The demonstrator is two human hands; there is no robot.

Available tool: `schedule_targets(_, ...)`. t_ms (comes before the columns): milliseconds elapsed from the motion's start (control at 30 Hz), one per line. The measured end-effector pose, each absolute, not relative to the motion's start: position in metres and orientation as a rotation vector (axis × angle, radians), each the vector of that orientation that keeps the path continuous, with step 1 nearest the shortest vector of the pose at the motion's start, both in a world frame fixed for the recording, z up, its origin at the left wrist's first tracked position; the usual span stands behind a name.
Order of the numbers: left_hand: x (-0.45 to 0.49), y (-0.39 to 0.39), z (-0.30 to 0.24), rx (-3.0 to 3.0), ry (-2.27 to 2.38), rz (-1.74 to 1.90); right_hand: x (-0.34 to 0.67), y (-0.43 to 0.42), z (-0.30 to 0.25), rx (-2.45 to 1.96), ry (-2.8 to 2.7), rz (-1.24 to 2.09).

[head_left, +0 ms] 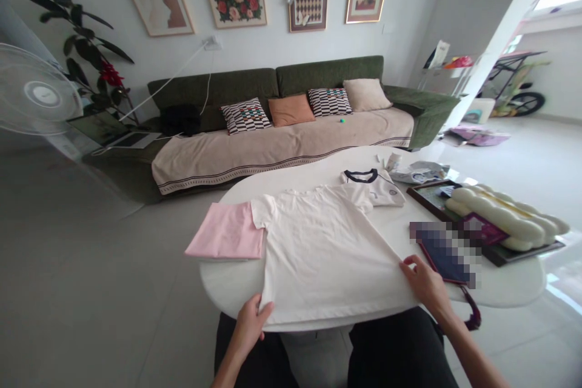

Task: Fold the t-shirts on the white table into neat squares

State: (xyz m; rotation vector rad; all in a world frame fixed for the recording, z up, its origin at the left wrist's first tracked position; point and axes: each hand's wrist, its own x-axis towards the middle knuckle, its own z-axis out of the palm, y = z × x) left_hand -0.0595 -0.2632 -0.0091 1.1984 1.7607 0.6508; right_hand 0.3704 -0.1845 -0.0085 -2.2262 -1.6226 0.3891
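A white T-shirt [318,248] lies spread flat on the white oval table [509,291], its hem toward me. My left hand [251,322] pinches the hem's near left corner at the table edge. At the hem's right corner, my right hand [425,284] grips the cloth with curled fingers. A folded pink garment [226,231] lies to the left of the shirt, overhanging the table. Behind the shirt sits a folded white shirt with a dark collar [375,185].
A dark tray [495,254] with a cream wavy cushion-like object [504,215] and a dark flat item stands on the table's right. Crumpled wrapping [416,171] lies at the far side. A green sofa [291,115] with pillows is beyond; a fan [34,91] stands left.
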Motion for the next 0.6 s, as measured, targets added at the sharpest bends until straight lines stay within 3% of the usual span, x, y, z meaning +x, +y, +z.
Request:
schedule_targets(200, -0.09, -0.231, 0.008, 1.326, 1.659, 0.414, 0.305, -0.209, -0.005, -2.019, -1.716, -0.013)
schedule_targets(400, -0.115, -0.09, 0.057, 1.743, 2.071, 0.668, 0.1, -0.252, -0.045, -1.076, -2.157, 0.179)
schedule_targets(600, -0.122, 0.0, 0.048, 1.599, 2.326, 0.609, 0.016, -0.26, -0.093, -0.907, -2.205, 0.285)
